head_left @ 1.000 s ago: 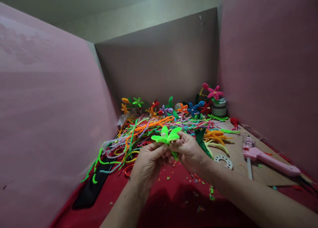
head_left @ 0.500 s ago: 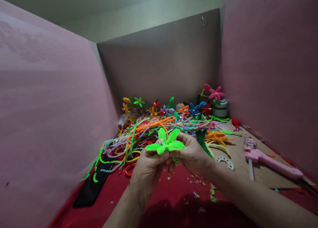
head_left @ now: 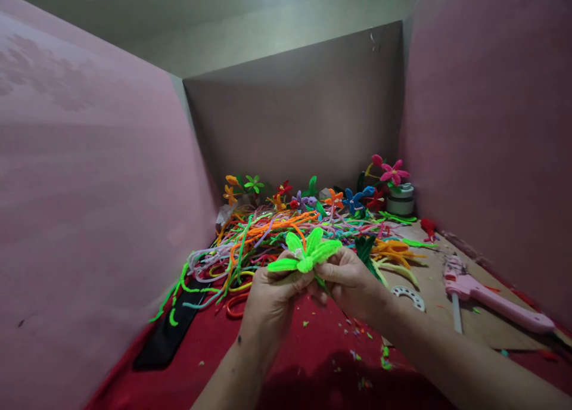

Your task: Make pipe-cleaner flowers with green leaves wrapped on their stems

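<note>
A bright green fuzzy flower with several long petals and a small pale centre is held up in the middle of the view. My left hand grips it from below on the left, its thumb under the petals. On the right, my right hand pinches the flower's side and underside with closed fingers. A bit of green shows beneath the flower, between the hands. The fingertips behind the petals are partly hidden.
Behind the hands lies a heap of coloured pipe cleaners, with finished flowers at the back. A black flat object lies left. Right are a pink glue gun, a white ring and cardboard.
The view has shifted slightly, and things appear a little further right. The green flower is tilted somewhat differently, and my right fingers have moved along its right side.
</note>
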{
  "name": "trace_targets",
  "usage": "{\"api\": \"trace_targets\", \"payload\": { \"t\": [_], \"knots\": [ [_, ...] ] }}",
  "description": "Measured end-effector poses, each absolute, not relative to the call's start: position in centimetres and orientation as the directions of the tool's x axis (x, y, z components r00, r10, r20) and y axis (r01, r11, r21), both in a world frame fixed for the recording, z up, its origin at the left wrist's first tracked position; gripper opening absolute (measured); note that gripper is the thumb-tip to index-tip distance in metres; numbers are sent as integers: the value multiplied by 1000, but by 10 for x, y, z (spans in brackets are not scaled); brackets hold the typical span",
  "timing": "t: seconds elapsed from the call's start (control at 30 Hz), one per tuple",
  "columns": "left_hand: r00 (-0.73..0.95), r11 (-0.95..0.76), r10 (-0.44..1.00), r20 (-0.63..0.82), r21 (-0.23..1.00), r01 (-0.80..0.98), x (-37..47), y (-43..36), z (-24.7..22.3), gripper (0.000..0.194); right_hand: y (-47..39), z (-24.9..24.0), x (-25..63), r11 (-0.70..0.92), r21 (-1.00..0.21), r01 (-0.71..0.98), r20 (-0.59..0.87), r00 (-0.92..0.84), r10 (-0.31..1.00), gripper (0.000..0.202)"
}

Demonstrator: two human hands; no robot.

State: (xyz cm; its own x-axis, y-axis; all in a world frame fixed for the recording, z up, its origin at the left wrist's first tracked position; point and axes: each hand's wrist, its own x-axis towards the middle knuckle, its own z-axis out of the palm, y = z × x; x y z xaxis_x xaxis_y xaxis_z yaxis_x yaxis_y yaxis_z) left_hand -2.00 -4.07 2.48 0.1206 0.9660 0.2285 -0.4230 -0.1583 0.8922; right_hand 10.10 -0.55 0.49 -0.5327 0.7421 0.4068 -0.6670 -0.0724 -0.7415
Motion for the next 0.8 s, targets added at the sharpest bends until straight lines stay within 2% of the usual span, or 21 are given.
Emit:
{"api": "trace_targets", "payload": {
  "t": [0.23,0.6,0.8],
  "knots": [
    [100,-183,966,240,899,-398,-16,-44,23,11,-6,1,95,-67,-711,-700,351,-437,828,25],
    [101,-159,968,231,870,-467,-12,-43,23,10,-7,-2,99,-11,-727,-687,431,-469,771,16],
    [116,-176,960,254,872,-456,-12,-44,24,12,-8,0,100,-25,-730,-683,428,-485,763,15]
  ]
}}
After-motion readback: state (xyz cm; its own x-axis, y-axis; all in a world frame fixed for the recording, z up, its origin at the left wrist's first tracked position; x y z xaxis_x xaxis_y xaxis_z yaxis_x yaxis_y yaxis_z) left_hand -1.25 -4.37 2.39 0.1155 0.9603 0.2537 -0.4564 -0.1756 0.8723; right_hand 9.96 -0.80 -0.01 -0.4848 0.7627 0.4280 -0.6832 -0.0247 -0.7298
